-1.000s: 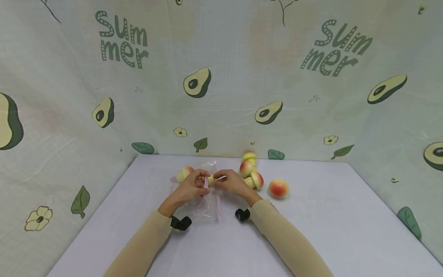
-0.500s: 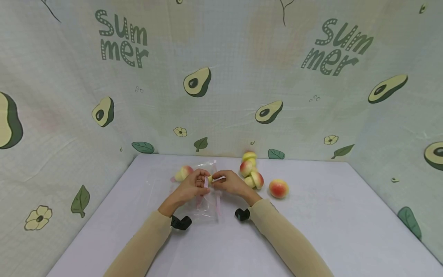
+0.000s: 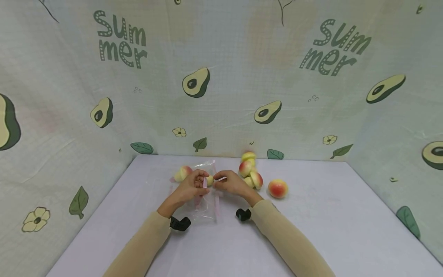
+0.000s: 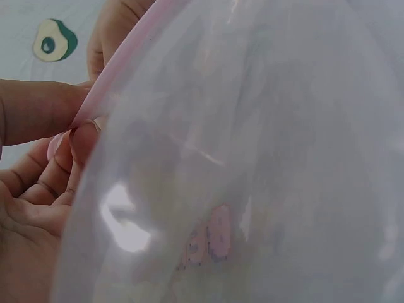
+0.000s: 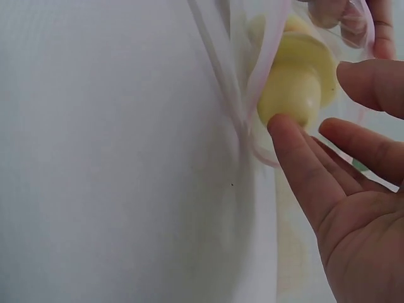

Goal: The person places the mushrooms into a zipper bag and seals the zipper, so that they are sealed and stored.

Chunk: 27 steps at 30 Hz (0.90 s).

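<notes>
My left hand (image 3: 192, 187) pinches the pink edge of a clear plastic bag (image 3: 206, 209). Filmy plastic fills most of the left wrist view, with the pink rim (image 4: 117, 69) between thumb and fingers. At the bag's mouth sits a pale yellow toy mushroom (image 5: 293, 91), its rounded stem towards my right hand (image 3: 231, 182). That hand has its fingers extended beside the stem; one fingertip (image 5: 282, 123) is at the stem's end, and the thumb stands apart. Another mushroom (image 3: 183, 174) with a red and yellow cap lies left of the bag, partly behind the left hand.
Several red and yellow toy mushrooms (image 3: 251, 180) lie in a cluster right of my right hand. A single one (image 3: 278, 188) rests cap up further right. The white table (image 3: 221, 246) meets a printed cloth backdrop (image 3: 228, 115) behind.
The right fingers moved in with the mushroom at the bag's mouth, then drew slightly away, leaving more of it showing. The left hand keeps its grip on the bag's edge.
</notes>
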Each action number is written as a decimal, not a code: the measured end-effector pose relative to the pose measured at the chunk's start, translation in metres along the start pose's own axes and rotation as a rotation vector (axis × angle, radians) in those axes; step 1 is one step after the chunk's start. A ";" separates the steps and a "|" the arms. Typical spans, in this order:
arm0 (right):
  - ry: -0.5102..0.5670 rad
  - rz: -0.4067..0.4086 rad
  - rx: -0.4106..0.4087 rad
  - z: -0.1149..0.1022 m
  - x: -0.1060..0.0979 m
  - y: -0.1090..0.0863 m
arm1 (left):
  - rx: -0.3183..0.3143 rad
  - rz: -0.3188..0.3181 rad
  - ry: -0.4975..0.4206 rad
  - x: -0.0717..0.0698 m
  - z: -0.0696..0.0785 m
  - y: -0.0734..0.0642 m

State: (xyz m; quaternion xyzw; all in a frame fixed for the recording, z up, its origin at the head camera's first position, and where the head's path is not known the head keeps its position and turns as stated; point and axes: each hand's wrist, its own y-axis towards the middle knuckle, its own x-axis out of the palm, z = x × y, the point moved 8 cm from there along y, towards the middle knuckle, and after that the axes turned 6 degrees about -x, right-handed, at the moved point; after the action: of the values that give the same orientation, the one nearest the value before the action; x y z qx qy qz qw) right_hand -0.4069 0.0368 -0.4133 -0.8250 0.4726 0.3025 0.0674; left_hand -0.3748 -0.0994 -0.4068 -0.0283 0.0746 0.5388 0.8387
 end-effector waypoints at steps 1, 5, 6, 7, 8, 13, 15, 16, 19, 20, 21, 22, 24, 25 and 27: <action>-0.011 0.002 -0.002 -0.001 -0.001 0.000 | -0.003 0.001 0.001 -0.001 0.000 0.000; -0.065 0.017 -0.005 -0.008 -0.007 -0.001 | -0.010 0.007 0.013 -0.003 -0.001 0.001; -0.080 0.020 -0.008 -0.011 -0.009 -0.002 | -0.010 0.009 0.016 -0.003 -0.001 0.001; -0.094 0.022 -0.011 -0.014 -0.010 -0.003 | -0.010 0.010 0.017 -0.004 0.000 0.001; -0.106 0.021 -0.012 -0.017 -0.012 -0.004 | -0.009 0.011 0.017 -0.004 0.000 0.001; -0.163 0.009 -0.050 -0.031 -0.020 -0.007 | -0.014 0.008 0.012 -0.005 0.001 0.001; -0.183 0.010 -0.076 -0.036 -0.023 -0.008 | -0.014 0.012 0.007 -0.005 0.001 0.001; -0.189 0.010 -0.090 -0.039 -0.025 -0.009 | -0.015 0.016 0.004 -0.005 0.001 0.001; -0.206 0.024 -0.102 -0.045 -0.032 -0.015 | -0.020 0.014 0.003 -0.003 -0.001 0.002; -0.208 0.032 -0.102 -0.046 -0.034 -0.017 | -0.022 0.011 0.005 -0.001 -0.002 0.003; -0.211 0.039 -0.097 -0.046 -0.037 -0.020 | -0.023 0.008 0.007 0.000 -0.002 0.003; -0.210 0.046 -0.096 -0.047 -0.039 -0.022 | -0.026 0.007 0.011 0.001 -0.003 0.003; -0.221 0.058 -0.098 -0.047 -0.045 -0.027 | -0.031 0.008 0.014 0.002 -0.004 0.002; -0.227 0.061 -0.109 -0.048 -0.047 -0.028 | -0.031 0.012 0.017 0.001 -0.004 0.002; -0.245 0.068 -0.136 -0.049 -0.053 -0.031 | -0.029 0.023 0.019 0.000 -0.003 0.001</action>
State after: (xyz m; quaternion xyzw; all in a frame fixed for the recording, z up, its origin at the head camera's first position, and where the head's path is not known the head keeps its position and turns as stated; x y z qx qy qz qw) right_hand -0.3799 0.0735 -0.3497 -0.7682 0.4668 0.4342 0.0582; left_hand -0.3761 -0.0997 -0.4097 -0.0449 0.0748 0.5490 0.8312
